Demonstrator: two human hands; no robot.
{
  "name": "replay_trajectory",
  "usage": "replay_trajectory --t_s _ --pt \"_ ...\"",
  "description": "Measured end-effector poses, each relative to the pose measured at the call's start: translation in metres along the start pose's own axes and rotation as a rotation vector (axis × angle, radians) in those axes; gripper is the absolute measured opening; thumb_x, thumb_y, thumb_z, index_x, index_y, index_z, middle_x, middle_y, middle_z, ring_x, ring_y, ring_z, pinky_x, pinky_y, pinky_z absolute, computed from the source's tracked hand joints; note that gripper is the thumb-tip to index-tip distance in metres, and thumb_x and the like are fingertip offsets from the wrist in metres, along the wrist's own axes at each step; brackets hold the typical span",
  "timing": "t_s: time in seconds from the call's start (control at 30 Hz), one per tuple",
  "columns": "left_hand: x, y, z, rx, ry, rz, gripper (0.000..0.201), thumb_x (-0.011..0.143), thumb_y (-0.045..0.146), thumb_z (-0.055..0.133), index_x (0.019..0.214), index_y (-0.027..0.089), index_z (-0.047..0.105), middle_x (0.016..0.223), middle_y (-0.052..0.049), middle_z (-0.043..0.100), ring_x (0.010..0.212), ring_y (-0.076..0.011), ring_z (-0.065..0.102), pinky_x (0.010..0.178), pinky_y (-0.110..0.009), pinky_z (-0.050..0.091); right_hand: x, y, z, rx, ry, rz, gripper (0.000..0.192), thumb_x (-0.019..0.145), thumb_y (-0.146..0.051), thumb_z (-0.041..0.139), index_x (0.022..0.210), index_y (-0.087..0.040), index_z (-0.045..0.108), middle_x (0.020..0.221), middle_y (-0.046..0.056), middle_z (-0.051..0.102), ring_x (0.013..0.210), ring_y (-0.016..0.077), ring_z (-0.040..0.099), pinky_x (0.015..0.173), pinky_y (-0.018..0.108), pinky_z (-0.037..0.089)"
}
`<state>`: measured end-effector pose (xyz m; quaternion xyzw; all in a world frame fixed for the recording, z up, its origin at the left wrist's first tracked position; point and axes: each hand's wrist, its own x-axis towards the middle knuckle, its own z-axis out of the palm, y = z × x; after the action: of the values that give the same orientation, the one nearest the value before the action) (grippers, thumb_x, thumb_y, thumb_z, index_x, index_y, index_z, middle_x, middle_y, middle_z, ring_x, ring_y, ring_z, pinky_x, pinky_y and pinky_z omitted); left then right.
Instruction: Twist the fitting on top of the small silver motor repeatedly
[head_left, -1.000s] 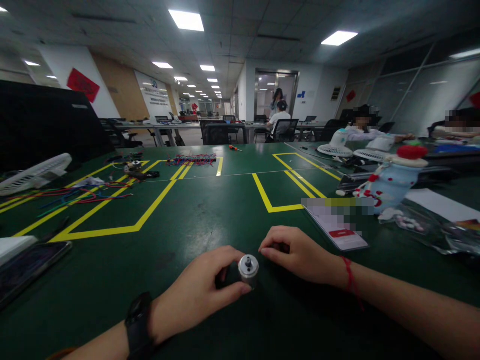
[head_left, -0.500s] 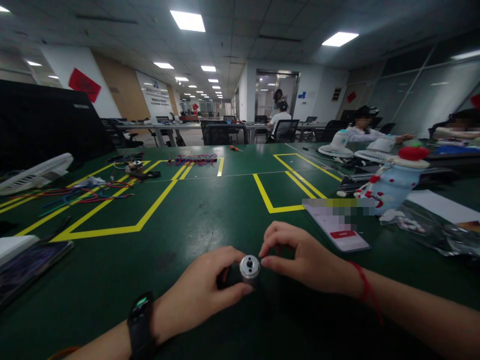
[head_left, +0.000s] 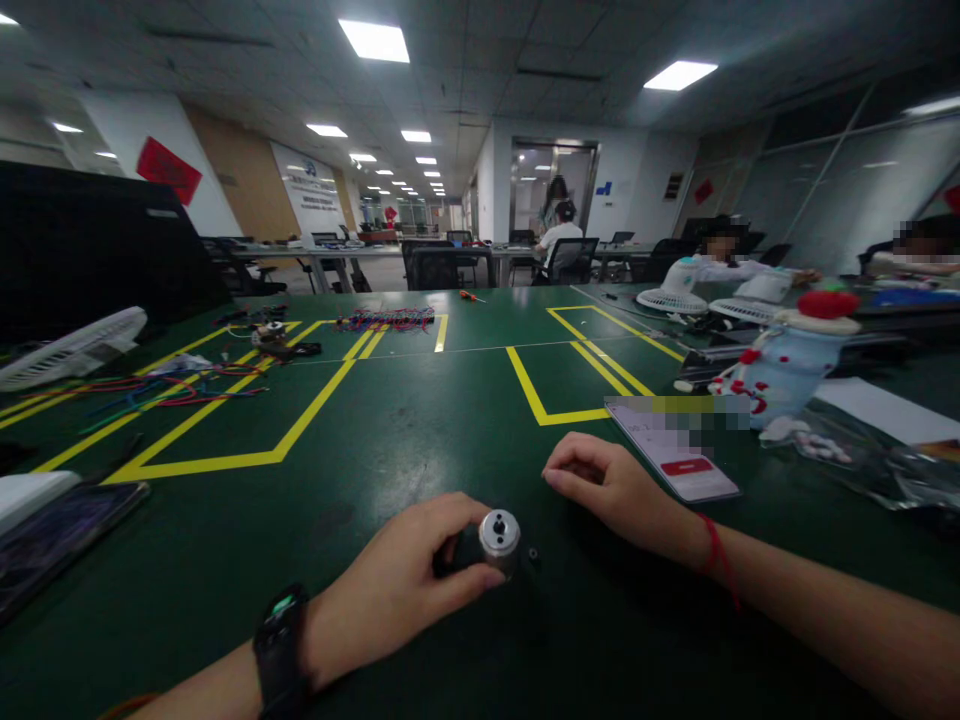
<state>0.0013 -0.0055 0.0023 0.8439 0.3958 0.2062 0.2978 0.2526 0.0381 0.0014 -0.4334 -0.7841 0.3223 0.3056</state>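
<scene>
My left hand (head_left: 420,565) is closed around a small silver cylindrical motor (head_left: 499,540), thumb and fingers on its sides. The motor stands upright on the table, its round end face up, showing a dark centre and two small holes. Just right of it lies a tiny dark ring-like part (head_left: 533,553), too small to name surely. My right hand (head_left: 607,485) rests to the upper right, apart from both. Its fingers are curled in toward the thumb, and nothing shows between them.
A phone (head_left: 697,480) lies beyond my right hand, near a snowman-like cup (head_left: 787,365) and a plastic bag (head_left: 862,460). Coloured wires (head_left: 187,385), a fan (head_left: 75,345) and another phone (head_left: 67,540) are on the left. A screwdriver (head_left: 471,296) lies far back. People sit beyond.
My right hand has drawn back to the right, away from the motor. The tiny ring-like part now shows on the table beside the motor. My left hand has stayed put.
</scene>
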Motion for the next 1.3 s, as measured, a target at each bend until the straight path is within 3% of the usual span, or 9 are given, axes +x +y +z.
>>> replay_trajectory --t_s 0.1,0.33,0.57,0.7,0.9,1.07,1.3 --pt "-0.001 0.000 0.001 0.026 0.005 0.012 0.016 0.087 0.023 0.065 0.101 0.023 0.059 0.090 0.001 0.060 0.074 -0.0156 0.051 0.063 -0.024 0.036 0.005 0.005 0.000 -0.080 -0.012 0.043 0.015 0.089 -0.029 0.057 0.089 -0.017 0.065 0.085 0.002 0.061 0.072 0.0142 0.055 0.064 0.027 0.044" --pt "0.000 -0.001 0.003 0.076 0.014 0.016 0.017 0.087 0.021 0.064 0.101 0.023 0.056 0.093 0.001 0.060 0.078 -0.0173 0.052 0.066 -0.026 0.036 -0.002 -0.009 0.006 -0.164 -0.124 -0.121 0.009 0.086 -0.022 0.060 0.089 -0.017 0.066 0.087 0.002 0.060 0.070 0.0122 0.054 0.062 0.025 0.044" --pt "-0.001 -0.002 0.003 0.083 0.011 0.019 0.017 0.086 0.022 0.064 0.101 0.023 0.056 0.093 0.001 0.060 0.078 -0.0174 0.052 0.066 -0.026 0.036 -0.007 -0.019 0.001 -0.215 -0.379 -0.217 0.014 0.077 -0.023 0.071 0.090 -0.018 0.069 0.095 0.003 0.059 0.081 0.0142 0.056 0.071 0.026 0.046" --pt "-0.001 -0.001 0.003 0.087 0.013 0.020 0.018 0.086 0.022 0.064 0.102 0.024 0.055 0.093 0.002 0.059 0.079 -0.0168 0.052 0.066 -0.026 0.036 -0.006 -0.016 0.003 -0.187 -0.345 -0.230 0.006 0.082 -0.020 0.066 0.087 -0.016 0.068 0.090 0.002 0.059 0.078 0.0129 0.056 0.070 0.026 0.045" --pt "-0.002 -0.001 0.005 0.088 0.024 0.012 0.014 0.086 0.024 0.065 0.094 0.022 0.054 0.088 0.003 0.058 0.075 -0.0161 0.052 0.063 -0.025 0.035 -0.003 -0.033 0.013 -0.012 -0.022 -0.275 0.005 0.083 -0.019 0.065 0.086 -0.015 0.062 0.089 0.002 0.055 0.079 0.0122 0.053 0.070 0.025 0.045" --pt "-0.001 -0.004 0.006 0.094 0.027 0.007 0.015 0.086 0.024 0.064 0.097 0.022 0.054 0.088 0.002 0.059 0.075 -0.0169 0.052 0.063 -0.026 0.035 -0.003 -0.050 0.020 -0.082 -0.054 -0.309 0.009 0.081 -0.014 0.064 0.089 -0.017 0.063 0.092 0.002 0.055 0.081 0.0130 0.054 0.072 0.026 0.045" --pt "-0.002 -0.005 0.007 0.083 0.025 0.005 0.016 0.087 0.025 0.063 0.099 0.022 0.054 0.092 0.001 0.059 0.078 -0.0176 0.053 0.066 -0.027 0.037 -0.005 -0.052 0.017 -0.210 -0.095 -0.381 0.012 0.084 -0.016 0.059 0.095 -0.016 0.064 0.095 0.004 0.057 0.085 0.0150 0.054 0.076 0.029 0.043"
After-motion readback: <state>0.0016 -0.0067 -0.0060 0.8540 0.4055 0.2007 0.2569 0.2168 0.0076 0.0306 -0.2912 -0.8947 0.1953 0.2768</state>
